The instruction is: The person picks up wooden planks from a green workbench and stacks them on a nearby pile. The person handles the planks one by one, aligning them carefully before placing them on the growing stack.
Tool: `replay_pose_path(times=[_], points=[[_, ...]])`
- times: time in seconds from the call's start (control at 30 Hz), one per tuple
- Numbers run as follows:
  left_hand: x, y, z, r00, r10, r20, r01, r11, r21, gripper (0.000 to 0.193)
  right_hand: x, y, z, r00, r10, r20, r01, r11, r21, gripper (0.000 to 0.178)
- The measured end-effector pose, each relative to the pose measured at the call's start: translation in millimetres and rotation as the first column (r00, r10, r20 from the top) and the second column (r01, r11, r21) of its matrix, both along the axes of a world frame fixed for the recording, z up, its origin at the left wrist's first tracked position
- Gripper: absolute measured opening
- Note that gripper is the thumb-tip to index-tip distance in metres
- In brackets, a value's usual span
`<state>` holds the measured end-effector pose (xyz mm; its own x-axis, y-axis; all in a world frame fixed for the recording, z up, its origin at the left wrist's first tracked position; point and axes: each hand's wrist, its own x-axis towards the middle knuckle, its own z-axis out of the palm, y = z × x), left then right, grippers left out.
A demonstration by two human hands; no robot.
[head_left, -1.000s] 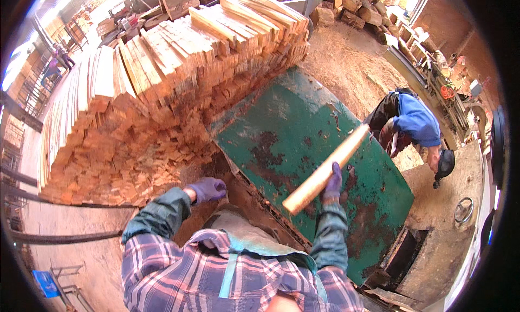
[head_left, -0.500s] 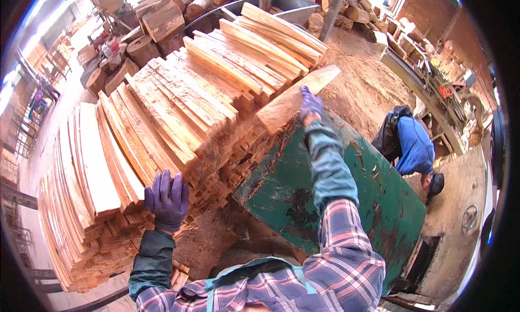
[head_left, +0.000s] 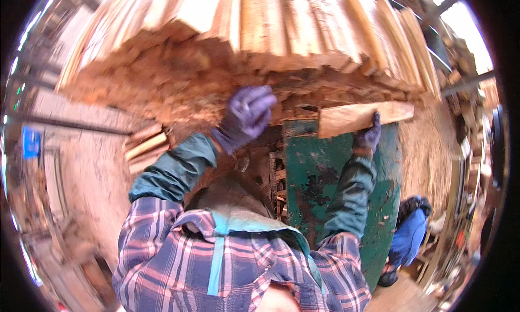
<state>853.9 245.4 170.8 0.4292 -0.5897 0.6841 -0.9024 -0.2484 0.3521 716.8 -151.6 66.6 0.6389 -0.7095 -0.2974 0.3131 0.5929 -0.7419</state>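
My right hand [head_left: 369, 134] in a purple glove grips a flat wooden board [head_left: 346, 120] at its near edge, over the green metal surface. Its thumb lies on the board's face; the other fingers are mostly hidden. In front of my chest, my left hand [head_left: 246, 119], gloved the same way, hangs open with loosely bent fingers and nothing visible in it. That hand is slightly blurred. Just beyond both hands rises a large stack of wooden slats [head_left: 260, 25], its rough cut ends facing me.
The scratched green metal surface [head_left: 309, 176] lies to the right, under my right forearm. A few short wood pieces [head_left: 146, 147] are at the left below the stack. At the right a person in blue [head_left: 409, 233] bends down, near sawdust [head_left: 433, 144].
My view has turned, so the stack now spans the top. My left hand has come off the slats' ends and moved in front of me. My right hand keeps hold of the board.
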Motion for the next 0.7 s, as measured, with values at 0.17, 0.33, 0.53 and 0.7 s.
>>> replay_pose_path(times=[0.17, 0.33, 0.53, 0.7], points=[[-43, 120, -167, 0.297, -0.277, -0.914, -0.429, 0.816, -0.386, 0.039, 32, 205, 16, 0.914, 0.382, 0.138, -0.404, 0.887, 0.221, 0.046], [-40, 161, -64, 0.175, -0.545, -0.820, -0.647, 0.564, -0.513, 0.043, 85, 295, 22, 0.936, 0.229, 0.266, -0.318, 0.875, 0.366, 0.032], [41, 179, 3, 0.368, -0.340, -0.866, -0.552, 0.670, -0.497, 0.054, 175, 364, 64, 0.958, 0.248, 0.142, -0.219, 0.957, -0.191, 0.033], [99, 172, -34, 0.108, -0.457, -0.883, -0.558, 0.707, -0.434, 0.044, 203, 345, 54, 0.806, 0.407, 0.429, -0.505, 0.851, 0.142, 0.039]])
